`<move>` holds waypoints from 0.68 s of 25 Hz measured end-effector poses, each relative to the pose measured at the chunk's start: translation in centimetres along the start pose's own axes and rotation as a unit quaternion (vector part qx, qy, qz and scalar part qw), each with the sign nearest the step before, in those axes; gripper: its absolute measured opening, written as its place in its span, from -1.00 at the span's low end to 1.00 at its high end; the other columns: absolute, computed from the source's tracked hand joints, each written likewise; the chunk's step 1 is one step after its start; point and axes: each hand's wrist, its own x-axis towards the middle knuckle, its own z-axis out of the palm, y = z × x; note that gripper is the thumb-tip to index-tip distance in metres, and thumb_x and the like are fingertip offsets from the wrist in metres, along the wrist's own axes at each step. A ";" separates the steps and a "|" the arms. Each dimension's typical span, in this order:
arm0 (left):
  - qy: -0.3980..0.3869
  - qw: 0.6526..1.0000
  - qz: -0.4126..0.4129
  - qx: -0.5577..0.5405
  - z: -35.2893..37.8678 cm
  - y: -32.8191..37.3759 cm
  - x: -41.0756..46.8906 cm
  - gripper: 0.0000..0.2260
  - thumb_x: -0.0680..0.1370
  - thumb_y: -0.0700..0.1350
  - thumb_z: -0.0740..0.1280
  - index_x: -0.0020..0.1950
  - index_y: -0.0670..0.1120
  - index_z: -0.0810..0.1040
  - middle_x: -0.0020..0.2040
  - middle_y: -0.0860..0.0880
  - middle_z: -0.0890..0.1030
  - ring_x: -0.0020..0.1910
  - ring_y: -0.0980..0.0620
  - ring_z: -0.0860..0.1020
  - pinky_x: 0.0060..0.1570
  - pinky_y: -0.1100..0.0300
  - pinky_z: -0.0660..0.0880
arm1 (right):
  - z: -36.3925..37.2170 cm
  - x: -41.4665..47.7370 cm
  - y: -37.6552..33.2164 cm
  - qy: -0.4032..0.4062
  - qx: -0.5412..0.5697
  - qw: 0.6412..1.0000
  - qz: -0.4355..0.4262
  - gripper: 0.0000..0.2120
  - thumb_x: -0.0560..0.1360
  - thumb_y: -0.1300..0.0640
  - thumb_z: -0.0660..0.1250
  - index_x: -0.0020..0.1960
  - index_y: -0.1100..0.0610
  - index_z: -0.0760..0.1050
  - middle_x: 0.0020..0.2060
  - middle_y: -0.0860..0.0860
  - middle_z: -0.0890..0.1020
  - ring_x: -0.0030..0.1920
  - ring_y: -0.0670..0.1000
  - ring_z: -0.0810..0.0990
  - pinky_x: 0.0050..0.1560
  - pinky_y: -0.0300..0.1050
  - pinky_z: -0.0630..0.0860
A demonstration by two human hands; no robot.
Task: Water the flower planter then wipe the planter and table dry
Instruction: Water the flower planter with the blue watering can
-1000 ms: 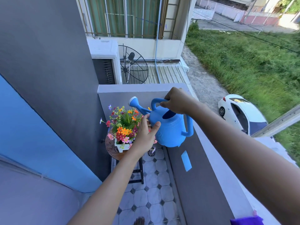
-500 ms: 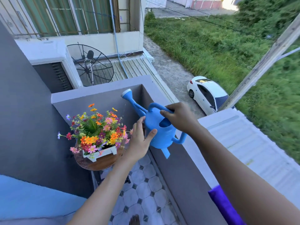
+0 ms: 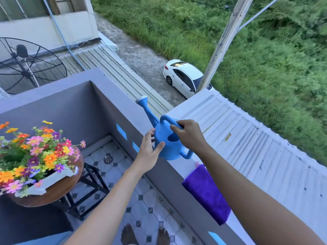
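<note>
Right hand (image 3: 190, 137) clamped on top handle of blue plastic can (image 3: 166, 145); left hand (image 3: 148, 152) open, palm against can's side. Can sits at grey ledge (image 3: 177, 174), spout up. Balcony: grey walls, tiled floor (image 3: 146, 214) with diamond insets. Round wooden table (image 3: 60, 190) left, well apart from can, holds white planter (image 3: 51, 181) of mixed flowers. Purple cloth (image 3: 207, 193) draped over ledge.
</note>
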 end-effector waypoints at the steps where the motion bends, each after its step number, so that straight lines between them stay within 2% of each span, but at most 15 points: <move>1: -0.008 1.000 -0.003 0.002 0.7 -0.2 0.3 -0.46 0.56 0.17 0.26 0.48 0.09 0.19 0.41 0.10 0.33 0.35 0.14 0.37 0.31 0.10 0.41 | 0.0 -0.2 0.8 0.003 0.012 1.000 0.017 -0.66 0.59 0.11 0.33 -0.35 0.16 0.46 -0.64 -0.16 0.43 -0.58 -0.14 0.34 -0.52 -0.34 0.25; 4: -0.031 0.999 -0.018 0.008 2.9 -1.0 1.2 -0.51 0.59 0.09 0.27 0.48 0.09 0.20 0.41 0.10 0.33 0.36 0.11 0.37 0.23 0.21 0.39 | 0.1 -0.2 3.4 0.024 0.040 0.998 0.049 -0.66 0.58 0.10 0.34 -0.32 0.21 0.43 -0.56 -0.09 0.36 -0.59 -0.11 0.29 -0.54 -0.33 0.22; 6: -0.029 0.999 -0.027 0.007 3.4 -1.4 1.4 -0.51 0.59 0.05 0.27 0.49 0.08 0.20 0.42 0.08 0.33 0.35 0.12 0.36 0.24 0.20 0.36 | 0.5 -0.2 4.4 0.024 0.047 0.997 0.057 -0.64 0.58 0.11 0.34 -0.35 0.16 0.36 -0.57 -0.09 0.33 -0.61 -0.11 0.28 -0.55 -0.33 0.20; 8: -0.026 0.999 -0.034 0.006 3.8 -1.7 1.6 -0.50 0.59 0.03 0.28 0.49 0.06 0.21 0.42 0.07 0.33 0.35 0.13 0.36 0.27 0.18 0.35 | 0.5 0.0 4.9 0.022 0.059 0.996 0.061 -0.65 0.59 0.12 0.34 -0.34 0.17 0.38 -0.61 -0.10 0.35 -0.62 -0.14 0.32 -0.55 -0.34 0.20; 12: -0.024 0.999 -0.044 0.014 4.2 -1.6 2.0 -0.52 0.60 0.01 0.26 0.49 0.09 0.20 0.42 0.08 0.32 0.35 0.13 0.36 0.26 0.20 0.34 | 0.5 0.0 5.4 0.036 0.081 0.994 0.067 -0.66 0.60 0.12 0.32 -0.32 0.18 0.39 -0.53 -0.06 0.34 -0.60 -0.13 0.32 -0.54 -0.34 0.22; 17: -0.024 0.998 -0.058 0.005 4.6 -0.7 3.0 -0.56 0.62 -0.10 0.20 0.49 0.09 0.22 0.43 0.10 0.30 0.38 0.13 0.32 0.42 0.03 0.28 | 1.8 -0.7 6.0 0.076 0.141 0.983 0.095 -0.66 0.63 0.11 0.26 -0.30 0.14 0.34 -0.44 -0.04 0.34 -0.50 -0.10 0.29 -0.48 -0.36 0.27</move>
